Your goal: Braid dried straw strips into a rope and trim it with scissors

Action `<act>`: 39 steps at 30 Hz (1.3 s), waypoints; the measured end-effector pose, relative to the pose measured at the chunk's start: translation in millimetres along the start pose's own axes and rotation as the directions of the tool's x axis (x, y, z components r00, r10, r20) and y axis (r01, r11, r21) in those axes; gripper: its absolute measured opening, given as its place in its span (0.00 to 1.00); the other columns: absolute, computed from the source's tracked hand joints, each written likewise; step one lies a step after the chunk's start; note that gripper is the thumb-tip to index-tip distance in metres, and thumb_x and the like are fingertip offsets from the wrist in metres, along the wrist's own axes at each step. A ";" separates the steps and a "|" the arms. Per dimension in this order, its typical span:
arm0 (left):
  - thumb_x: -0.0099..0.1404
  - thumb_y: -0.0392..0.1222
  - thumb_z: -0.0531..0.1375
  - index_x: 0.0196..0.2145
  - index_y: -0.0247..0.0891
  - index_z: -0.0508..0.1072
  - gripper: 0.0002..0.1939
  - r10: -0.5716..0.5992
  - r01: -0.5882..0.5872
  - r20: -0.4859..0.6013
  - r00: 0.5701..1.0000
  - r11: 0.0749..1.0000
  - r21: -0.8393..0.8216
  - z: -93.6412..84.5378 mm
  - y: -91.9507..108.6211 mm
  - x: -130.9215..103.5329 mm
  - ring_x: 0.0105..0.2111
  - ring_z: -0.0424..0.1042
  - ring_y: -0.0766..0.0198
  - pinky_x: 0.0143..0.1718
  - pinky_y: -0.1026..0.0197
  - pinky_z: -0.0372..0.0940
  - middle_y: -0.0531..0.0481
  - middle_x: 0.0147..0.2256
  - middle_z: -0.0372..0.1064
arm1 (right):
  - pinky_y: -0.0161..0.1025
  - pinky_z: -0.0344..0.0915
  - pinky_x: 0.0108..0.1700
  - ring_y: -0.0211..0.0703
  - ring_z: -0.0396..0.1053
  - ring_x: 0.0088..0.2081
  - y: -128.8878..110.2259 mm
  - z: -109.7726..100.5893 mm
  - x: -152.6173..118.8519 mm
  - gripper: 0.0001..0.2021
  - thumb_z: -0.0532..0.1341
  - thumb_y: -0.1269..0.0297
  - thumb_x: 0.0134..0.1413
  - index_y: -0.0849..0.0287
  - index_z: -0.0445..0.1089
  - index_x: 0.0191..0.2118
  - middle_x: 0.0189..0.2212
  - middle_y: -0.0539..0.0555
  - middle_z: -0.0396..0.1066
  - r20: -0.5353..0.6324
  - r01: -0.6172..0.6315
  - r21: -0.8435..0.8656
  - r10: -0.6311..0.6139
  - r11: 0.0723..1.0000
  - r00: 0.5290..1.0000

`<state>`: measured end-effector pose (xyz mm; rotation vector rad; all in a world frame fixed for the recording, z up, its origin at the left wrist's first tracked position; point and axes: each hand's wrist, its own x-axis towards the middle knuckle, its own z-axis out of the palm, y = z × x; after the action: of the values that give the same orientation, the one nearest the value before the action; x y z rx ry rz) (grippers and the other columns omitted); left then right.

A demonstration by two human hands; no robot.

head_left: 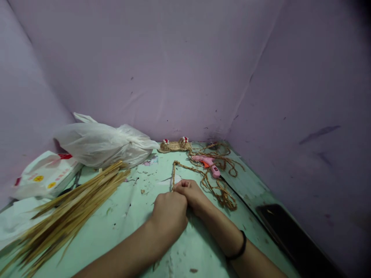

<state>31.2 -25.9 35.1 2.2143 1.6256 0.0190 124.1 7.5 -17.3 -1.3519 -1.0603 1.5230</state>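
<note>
My left hand (170,212) is closed in a fist low in the centre, its knuckles up, with the lower part of a twisted straw cord (174,175) at it. Pressed against it on the right, my right hand (191,195) pinches the same cord between thumb and fingers. From the hands the cord runs straight up, bends at the top and trails right into a loose coil (227,200). Short strand ends show below my hands. What lies inside the left fist is hidden.
Dry straw strips (78,204) lie at left, near a white plastic bag (101,144) and a white packet (48,175). At the back sits a woven straw piece (175,146); right of it, a pink glue gun (213,170) with black cable. A dark phone-like object (292,235) lies far right.
</note>
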 end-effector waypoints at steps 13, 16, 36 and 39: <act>0.47 0.40 0.59 0.22 0.29 0.69 0.09 -0.025 0.422 0.444 0.896 0.358 -0.833 -4.3 -52.2 47.2 0.12 0.56 0.75 0.12 0.71 0.50 0.53 0.15 0.62 | 0.30 0.45 0.19 0.29 0.52 0.14 -5.1 -10.6 2.8 0.07 0.60 0.66 0.32 0.62 0.61 0.15 0.10 0.46 0.59 0.143 -0.049 0.017 0.046 0.999 0.989; 0.42 0.41 0.62 0.20 0.30 0.69 0.10 -0.062 0.403 0.423 0.904 0.454 -0.794 -1.3 -58.7 51.5 0.10 0.51 0.76 0.10 0.70 0.44 0.57 0.11 0.56 | 0.30 0.43 0.19 0.27 0.47 0.14 -3.1 -12.3 7.4 0.07 0.59 0.68 0.36 0.62 0.62 0.16 0.10 0.44 0.56 0.151 0.020 -0.140 0.001 0.990 0.989; 0.37 0.37 0.54 0.12 0.36 0.57 0.06 -0.050 0.359 0.386 0.921 0.488 -0.795 1.6 -58.3 49.5 0.09 0.39 0.78 0.12 0.68 0.31 0.60 0.08 0.46 | 0.37 0.43 0.23 0.43 0.64 0.23 -26.3 16.5 -36.3 0.11 0.55 0.68 0.43 0.63 0.75 0.27 0.25 0.63 0.73 0.058 0.139 -0.931 -0.240 0.337 0.969; 0.37 0.37 0.55 0.15 0.35 0.62 0.04 -0.070 0.332 0.352 0.933 0.544 -0.770 -0.7 -61.7 49.3 0.08 0.40 0.77 0.11 0.68 0.33 0.61 0.08 0.46 | 0.36 0.44 0.23 0.41 0.63 0.23 -25.5 12.7 -34.8 0.10 0.56 0.66 0.43 0.61 0.75 0.26 0.23 0.60 0.72 0.112 0.195 -0.917 -0.245 0.347 0.963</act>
<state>-9.3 35.1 5.4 1.2157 1.2979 0.3224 115.6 -18.5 18.4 -1.8187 -2.1641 0.5678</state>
